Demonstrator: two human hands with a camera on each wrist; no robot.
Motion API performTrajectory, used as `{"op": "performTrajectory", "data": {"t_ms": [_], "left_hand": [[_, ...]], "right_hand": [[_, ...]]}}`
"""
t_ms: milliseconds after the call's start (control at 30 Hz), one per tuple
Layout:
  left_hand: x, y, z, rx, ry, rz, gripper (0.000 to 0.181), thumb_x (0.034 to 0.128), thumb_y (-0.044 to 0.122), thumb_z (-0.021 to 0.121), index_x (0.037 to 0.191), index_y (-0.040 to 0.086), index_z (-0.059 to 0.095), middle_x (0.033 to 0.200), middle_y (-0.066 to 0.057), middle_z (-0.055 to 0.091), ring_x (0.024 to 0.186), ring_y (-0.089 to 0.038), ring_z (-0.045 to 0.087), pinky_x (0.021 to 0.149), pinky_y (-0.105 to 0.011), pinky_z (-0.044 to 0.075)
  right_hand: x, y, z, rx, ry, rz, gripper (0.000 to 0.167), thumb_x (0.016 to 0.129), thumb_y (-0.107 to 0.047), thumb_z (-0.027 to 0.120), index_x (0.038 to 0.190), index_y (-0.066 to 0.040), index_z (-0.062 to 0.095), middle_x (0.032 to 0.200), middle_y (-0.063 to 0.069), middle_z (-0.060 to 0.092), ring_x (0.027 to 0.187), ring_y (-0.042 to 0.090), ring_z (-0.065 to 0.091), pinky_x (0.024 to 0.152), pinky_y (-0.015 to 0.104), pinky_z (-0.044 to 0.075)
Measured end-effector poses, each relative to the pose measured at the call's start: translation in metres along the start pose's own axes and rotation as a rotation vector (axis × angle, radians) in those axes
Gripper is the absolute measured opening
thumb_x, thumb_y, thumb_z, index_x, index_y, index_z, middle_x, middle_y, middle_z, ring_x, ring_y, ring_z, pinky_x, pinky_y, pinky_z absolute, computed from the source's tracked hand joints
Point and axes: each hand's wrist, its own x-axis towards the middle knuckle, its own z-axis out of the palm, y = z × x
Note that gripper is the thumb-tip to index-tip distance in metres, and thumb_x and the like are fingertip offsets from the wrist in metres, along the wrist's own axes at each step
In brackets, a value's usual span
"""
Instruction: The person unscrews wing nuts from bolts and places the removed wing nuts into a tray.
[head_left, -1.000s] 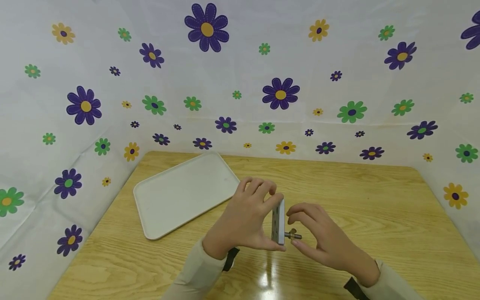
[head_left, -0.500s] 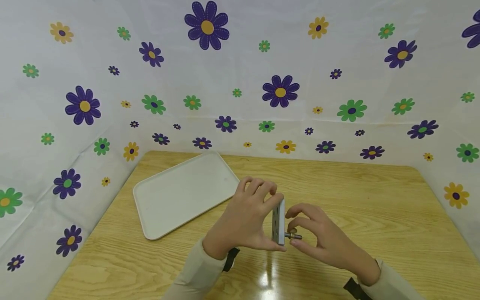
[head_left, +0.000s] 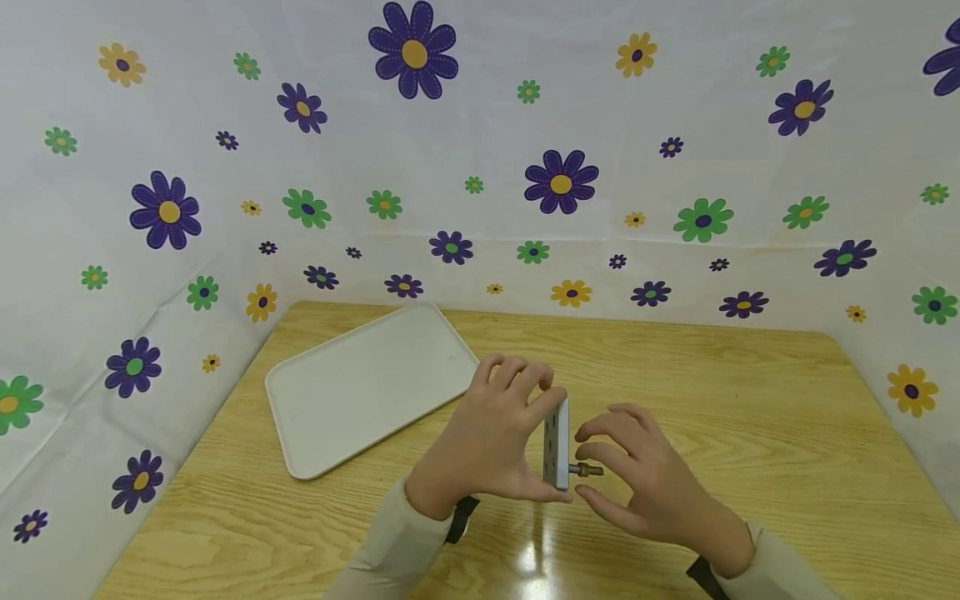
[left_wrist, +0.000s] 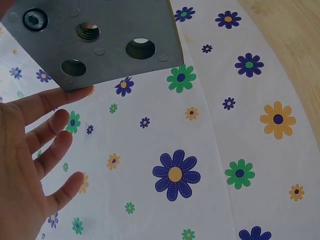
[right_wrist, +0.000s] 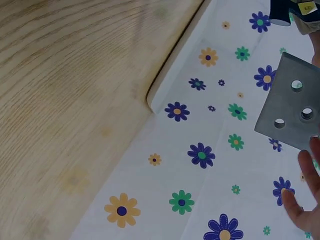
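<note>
A grey metal plate (head_left: 562, 442) with several holes stands on edge in my left hand (head_left: 495, 442), which grips it between thumb below and fingers above. In the left wrist view a socket-head bolt (left_wrist: 35, 20) sits in a corner hole of the plate. Its threaded end (head_left: 598, 472) pokes out on the plate's right side and carries a small brass-coloured wing nut (head_left: 583, 470). My right hand (head_left: 660, 492) is just right of the nut, fingers bent loosely and spread around it, with a visible gap. The right wrist view shows the plate's holed face (right_wrist: 290, 105), but the nut is hidden there.
A white rectangular tray (head_left: 367, 392) lies at the left rear of the wooden table (head_left: 712, 375), near the left hand. White flowered cloth (head_left: 480, 125) rises behind the table and at both sides.
My right fingers closed in on the wing nut, then drew apart from it. The nut's wings now lie at a different angle. The left hand and plate have stayed still.
</note>
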Motion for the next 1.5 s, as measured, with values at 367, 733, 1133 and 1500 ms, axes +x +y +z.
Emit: {"op": "performTrajectory", "data": {"t_ms": [367,733,1133,1500], "left_hand": [[0.002,0.0,-0.001,-0.008,0.004,0.007,0.088,0.0431,0.086,0.063,0.101,0.02,0.059,0.104,0.002,0.049,0.094,-0.016,0.044,0.09,-0.039,0.039],[0.005,-0.001,-0.001,-0.012,0.013,0.014,0.089,0.0436,0.086,0.063,0.102,0.019,0.059,0.103,0.002,0.049,0.094,-0.016,0.044,0.09,-0.039,0.039],[0.005,-0.001,-0.003,-0.001,0.024,0.009,0.089,0.0444,0.087,0.061,0.102,0.019,0.06,0.104,0.002,0.049,0.094,-0.016,0.044,0.09,-0.038,0.039],[0.007,-0.001,-0.003,-0.001,0.028,0.006,0.09,0.044,0.088,0.06,0.101,0.019,0.06,0.104,0.002,0.049,0.094,-0.016,0.044,0.09,-0.039,0.039]], "right_hand": [[-0.004,0.006,-0.014,0.431,-0.269,0.378,0.031,0.093,0.003,0.044,0.097,-0.017,0.066,0.109,-0.001,0.058,0.103,0.01,0.052,0.085,0.031,0.045],[0.0,0.007,-0.014,0.476,-0.271,0.367,0.028,0.085,-0.003,0.064,0.101,-0.025,0.06,0.104,-0.004,0.061,0.098,0.008,0.055,0.085,0.031,0.047],[0.001,0.007,-0.008,0.169,-0.121,0.109,0.011,0.092,-0.028,0.059,0.09,-0.017,0.063,0.087,-0.009,0.062,0.086,0.008,0.056,0.092,0.037,0.039],[0.0,0.007,-0.012,0.19,-0.168,0.123,0.013,0.094,-0.021,0.054,0.102,-0.014,0.063,0.098,-0.006,0.063,0.095,0.011,0.055,0.093,0.035,0.038]]}}
